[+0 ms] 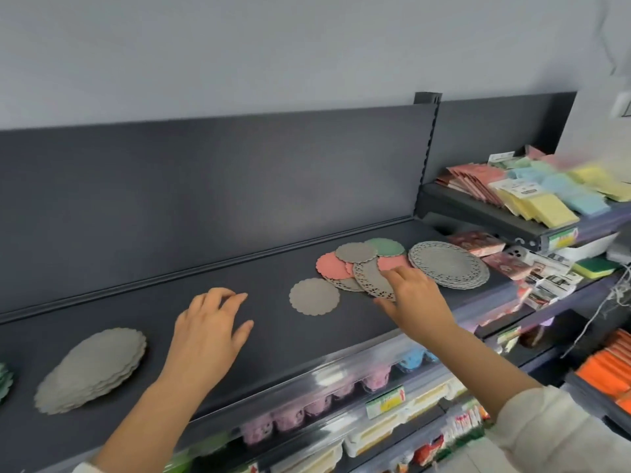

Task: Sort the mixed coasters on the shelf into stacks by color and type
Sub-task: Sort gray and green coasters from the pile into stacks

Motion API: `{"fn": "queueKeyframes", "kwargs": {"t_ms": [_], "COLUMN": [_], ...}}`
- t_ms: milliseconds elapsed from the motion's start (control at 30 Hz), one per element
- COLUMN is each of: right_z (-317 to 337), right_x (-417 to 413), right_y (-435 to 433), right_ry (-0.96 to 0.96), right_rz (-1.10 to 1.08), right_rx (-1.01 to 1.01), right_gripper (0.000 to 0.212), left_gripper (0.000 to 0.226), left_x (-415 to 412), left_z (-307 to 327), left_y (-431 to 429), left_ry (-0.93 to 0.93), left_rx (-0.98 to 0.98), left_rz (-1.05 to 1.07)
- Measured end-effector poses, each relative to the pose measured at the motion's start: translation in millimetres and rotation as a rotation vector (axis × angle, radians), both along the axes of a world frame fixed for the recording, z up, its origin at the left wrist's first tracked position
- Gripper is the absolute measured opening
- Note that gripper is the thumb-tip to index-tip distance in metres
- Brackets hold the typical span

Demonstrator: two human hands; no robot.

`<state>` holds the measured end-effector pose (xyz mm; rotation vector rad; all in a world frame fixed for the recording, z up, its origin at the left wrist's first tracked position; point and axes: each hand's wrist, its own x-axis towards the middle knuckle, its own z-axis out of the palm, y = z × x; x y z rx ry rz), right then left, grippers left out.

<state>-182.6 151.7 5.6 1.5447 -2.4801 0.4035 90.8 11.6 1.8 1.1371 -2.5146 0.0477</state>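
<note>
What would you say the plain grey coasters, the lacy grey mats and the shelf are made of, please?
Plain grey coasters: probably silicone or soft rubber; matte, thin, with scalloped rims.
Lacy grey mats: perhaps punched plastic or felt; matte, cut-through holes.
Shelf: likely painted sheet metal; smooth dark grey with soft sheen.

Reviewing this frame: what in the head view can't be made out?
All in the head view:
- Green stack: cut off by the left frame edge.
- Mixed pile: lower coasters hidden under upper ones and the right hand, which pinches a lacy grey coaster.
- Price labels below the shelf: blurred, unreadable.
- Grey stack: layers too thin to count.
</note>
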Motion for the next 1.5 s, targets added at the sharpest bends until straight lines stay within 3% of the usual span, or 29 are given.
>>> {"fn": "queueKeyframes", "kwargs": {"t_ms": [300, 800, 1067, 1333, 1500], "right_z": [-2.3, 7.6, 1.3, -9.8, -9.8], "right_x": [-63.6, -184.9, -210.0, -221.6, -223.3], "right_y": [-6.6, -93.3, -126.1, -146.3, -144.9], "right_ry": [-0.014, -0.104, -0.257, -0.502, -0.502], "right_rz": [-0.005, -0.004, 0.072, 0.086, 0.162], "right_rx": [0.059, 0.234, 0.423, 0.334, 0.176], "right_gripper": [0.065, 0.068, 0.076, 0.094, 0.061], "left_gripper": [0.057, 0.061, 0.077, 0.093, 0.051], "left_x": [-93.2, -258.0, -291.8, -299.3, -286.9], "left_z": [-5.0, -12.3, -17.3, -12.6, -8.2], "left_y": [-3.7, -84.3, -103.8, -96.0, -76.3], "left_ry": [-0.037, -0.046, -0.331, -0.089, 0.196], "left_rx": [0.046, 0.245, 0.503, 0.589, 0.413], "left_rz": [-0.098, -0.313, -0.297, -0.111, 0.046]}}
